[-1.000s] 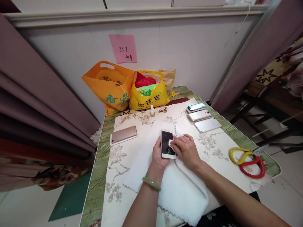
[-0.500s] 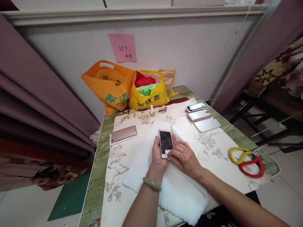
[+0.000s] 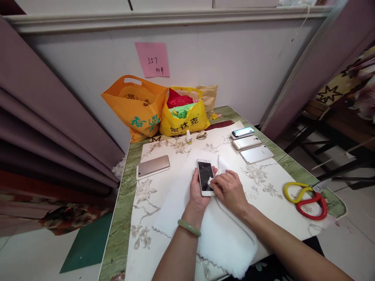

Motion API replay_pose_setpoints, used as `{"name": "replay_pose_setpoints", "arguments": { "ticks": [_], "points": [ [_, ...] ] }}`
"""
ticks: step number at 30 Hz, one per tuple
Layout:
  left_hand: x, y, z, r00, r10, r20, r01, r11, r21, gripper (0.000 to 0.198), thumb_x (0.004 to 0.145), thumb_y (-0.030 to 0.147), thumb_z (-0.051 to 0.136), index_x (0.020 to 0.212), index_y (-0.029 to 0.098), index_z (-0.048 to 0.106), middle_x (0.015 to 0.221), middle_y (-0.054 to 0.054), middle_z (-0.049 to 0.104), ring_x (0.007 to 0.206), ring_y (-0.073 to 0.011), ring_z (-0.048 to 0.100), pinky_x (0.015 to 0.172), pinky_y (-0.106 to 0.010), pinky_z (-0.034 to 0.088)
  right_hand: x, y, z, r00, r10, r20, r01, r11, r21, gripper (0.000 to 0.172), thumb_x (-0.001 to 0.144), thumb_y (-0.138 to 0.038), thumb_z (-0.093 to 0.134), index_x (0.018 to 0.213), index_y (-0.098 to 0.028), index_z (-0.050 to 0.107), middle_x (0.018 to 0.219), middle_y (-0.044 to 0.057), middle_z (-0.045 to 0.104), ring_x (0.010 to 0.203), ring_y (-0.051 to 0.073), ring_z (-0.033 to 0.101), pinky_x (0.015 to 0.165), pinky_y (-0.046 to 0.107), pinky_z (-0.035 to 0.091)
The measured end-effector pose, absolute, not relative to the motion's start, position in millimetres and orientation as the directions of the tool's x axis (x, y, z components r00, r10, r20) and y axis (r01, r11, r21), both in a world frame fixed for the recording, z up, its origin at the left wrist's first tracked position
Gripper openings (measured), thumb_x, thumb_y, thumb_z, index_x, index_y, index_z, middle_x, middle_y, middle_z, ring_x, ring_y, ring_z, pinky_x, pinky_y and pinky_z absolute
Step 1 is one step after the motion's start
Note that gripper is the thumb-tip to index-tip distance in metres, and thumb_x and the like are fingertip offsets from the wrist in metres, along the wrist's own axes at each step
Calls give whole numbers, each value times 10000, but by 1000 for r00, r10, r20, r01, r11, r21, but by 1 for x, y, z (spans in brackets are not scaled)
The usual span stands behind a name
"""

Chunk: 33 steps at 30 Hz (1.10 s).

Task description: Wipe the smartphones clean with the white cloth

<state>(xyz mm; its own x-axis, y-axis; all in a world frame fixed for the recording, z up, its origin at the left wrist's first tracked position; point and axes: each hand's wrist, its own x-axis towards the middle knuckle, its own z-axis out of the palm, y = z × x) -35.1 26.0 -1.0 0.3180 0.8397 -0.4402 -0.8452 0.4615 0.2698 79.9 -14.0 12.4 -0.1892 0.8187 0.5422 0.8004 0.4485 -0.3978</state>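
Head view, held phone (image 3: 205, 171), note (image 3: 152, 54) reading "357"

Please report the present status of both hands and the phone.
Left hand holding phone, screen up. Right hand pinching white wad at screen. Scissors off right, clear of both hands.

An orange bag (image 3: 134, 107) flanks a yellow bag (image 3: 185, 120).

From head height at its near edge, the green wood-patterned table (image 3: 120, 218) is viewed closely, forward and downward. A flat, pale wall (image 3: 237, 66) is faced.
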Motion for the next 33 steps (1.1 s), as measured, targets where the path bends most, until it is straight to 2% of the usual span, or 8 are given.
{"name": "replay_pose_setpoints", "arguments": {
  "ticks": [3,8,14,18,21,27,33],
  "points": [
    [-35,26,-1,332,833,-443,-833,479,276,492,899,468,483,1066,38,655,1011,-199,711,1027,-287,667,941,-419,512,79,-14,12,-275,785,555,747,538,-391,122,909,-222,559,805,-216,623,746,-8,630,777,148,575,968,357,357],
    [-34,25,0,290,852,-437,-859,433,273,420,889,427,525,1078,75,655,1005,-173,716,998,-267,677,925,-405,520,81,-13,11,-163,826,540,805,428,-410,130,898,-210,572,774,-215,610,694,-16,612,726,148,565,971,377,349],
    [-36,23,-1,341,844,-414,-835,475,279,508,880,490,509,1069,44,662,1029,-206,708,1025,-308,665,916,-449,523,79,-21,16,-287,767,573,694,579,-428,105,905,-211,570,810,-219,614,715,-19,621,741,140,576,975,364,365],
    [-37,23,-1,258,869,-423,-862,404,305,435,888,440,516,1126,101,648,1080,-178,703,1052,-290,658,911,-455,525,89,-24,16,-320,786,530,699,573,-428,102,908,-240,587,817,-226,628,715,-23,624,731,138,580,994,389,350],
    [-38,24,-1,263,868,-421,-864,406,297,413,890,421,517,1132,112,645,1072,-174,704,1048,-286,660,906,-460,526,95,-24,15,-318,797,514,717,557,-420,114,915,-243,579,816,-229,637,726,-17,634,740,142,586,1000,399,343],
    [-37,25,1,288,860,-422,-856,428,289,438,891,446,507,1093,87,657,1058,-183,705,1033,-294,664,904,-453,529,86,-21,14,-300,777,554,742,555,-376,133,943,-263,550,880,-247,666,762,-15,650,781,139,600,1015,388,330],
    [-35,24,3,286,859,-425,-844,436,312,465,891,457,502,1063,57,665,1018,-188,711,1001,-293,674,896,-430,537,84,-17,11,-232,799,554,797,483,-363,145,945,-236,537,909,-246,677,832,-3,668,825,140,605,1039,394,297]
  ]
}}
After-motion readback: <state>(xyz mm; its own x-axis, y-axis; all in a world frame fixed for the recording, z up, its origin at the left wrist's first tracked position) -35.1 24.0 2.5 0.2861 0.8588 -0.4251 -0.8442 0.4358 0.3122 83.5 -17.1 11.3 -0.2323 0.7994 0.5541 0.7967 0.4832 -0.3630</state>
